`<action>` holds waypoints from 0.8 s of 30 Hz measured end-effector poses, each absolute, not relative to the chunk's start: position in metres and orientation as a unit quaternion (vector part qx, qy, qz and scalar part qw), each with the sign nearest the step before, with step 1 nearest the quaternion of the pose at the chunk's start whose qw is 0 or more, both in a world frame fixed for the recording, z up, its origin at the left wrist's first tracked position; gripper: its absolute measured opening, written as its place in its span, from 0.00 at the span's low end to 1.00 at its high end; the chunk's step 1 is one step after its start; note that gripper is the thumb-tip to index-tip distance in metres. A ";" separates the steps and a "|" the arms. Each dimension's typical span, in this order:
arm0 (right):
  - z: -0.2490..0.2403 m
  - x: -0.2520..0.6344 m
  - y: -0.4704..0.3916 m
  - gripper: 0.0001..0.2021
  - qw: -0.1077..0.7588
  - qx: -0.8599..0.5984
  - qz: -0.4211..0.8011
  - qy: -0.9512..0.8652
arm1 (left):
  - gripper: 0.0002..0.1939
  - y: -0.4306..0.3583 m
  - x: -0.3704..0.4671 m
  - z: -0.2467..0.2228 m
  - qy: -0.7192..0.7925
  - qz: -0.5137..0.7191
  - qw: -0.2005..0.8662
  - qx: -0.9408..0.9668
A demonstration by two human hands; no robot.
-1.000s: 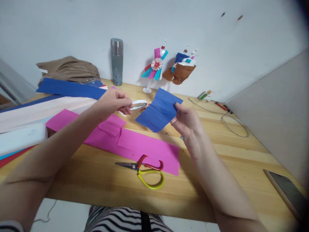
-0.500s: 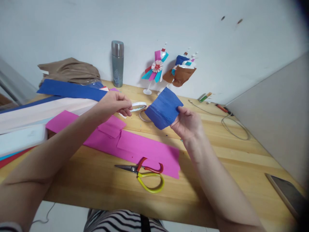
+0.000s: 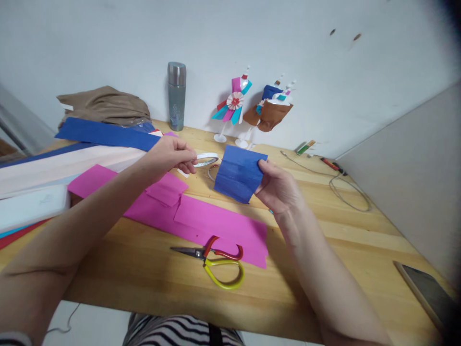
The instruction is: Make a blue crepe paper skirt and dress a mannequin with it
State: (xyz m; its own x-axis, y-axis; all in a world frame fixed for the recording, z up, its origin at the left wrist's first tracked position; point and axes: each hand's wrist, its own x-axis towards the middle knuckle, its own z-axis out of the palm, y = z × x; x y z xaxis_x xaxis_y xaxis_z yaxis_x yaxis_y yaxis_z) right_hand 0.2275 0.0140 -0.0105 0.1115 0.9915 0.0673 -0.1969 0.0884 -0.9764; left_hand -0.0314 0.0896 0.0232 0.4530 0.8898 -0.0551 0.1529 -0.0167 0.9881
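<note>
Pinched between the thumb and fingers of my right hand (image 3: 279, 185) is a square piece of blue crepe paper (image 3: 239, 174), held by its right edge above the table. My left hand (image 3: 177, 153) grips a narrow roll of white tape (image 3: 207, 159) at its left side, a little left of the blue paper. Partly behind the paper, a second thin ring (image 3: 212, 173) lies on the wood. Pink paper sheets (image 3: 219, 218) are spread below both hands. Scissors (image 3: 201, 253) with one red and one yellow handle lie on the pink paper's front edge.
Against the wall stand a grey thermos (image 3: 176, 98) and small paper-dressed figures (image 3: 234, 103) on white stands. Blue strips (image 3: 108, 132), pale paper and a white case (image 3: 34, 206) lie left. A cable (image 3: 336, 187) and a phone (image 3: 425, 293) are on the right.
My right hand has turned the blue paper more level and lowered it slightly. My left hand keeps its hold on the tape, almost unmoved.
</note>
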 end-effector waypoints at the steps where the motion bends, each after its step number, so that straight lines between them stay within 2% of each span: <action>1: -0.009 0.225 0.012 0.13 0.599 -0.461 0.495 -0.429 | 0.05 0.089 -0.031 0.023 0.412 0.323 0.569 0.634; 4: -0.003 0.216 0.005 0.14 0.593 -0.490 0.471 -0.431 | 0.06 0.088 -0.030 0.025 0.417 0.312 0.570 0.635; 11: 0.007 0.205 -0.008 0.11 0.475 -0.491 0.507 -0.526 | 0.07 0.071 -0.021 0.033 0.418 0.238 0.569 0.667; 18: 0.004 0.196 -0.014 0.08 0.446 -0.464 0.516 -0.565 | 0.09 0.060 -0.006 0.016 0.360 0.202 0.603 0.683; 24: 0.006 0.190 -0.017 0.07 0.426 -0.492 0.438 -0.620 | 0.09 0.055 -0.003 0.012 0.335 0.204 0.599 0.698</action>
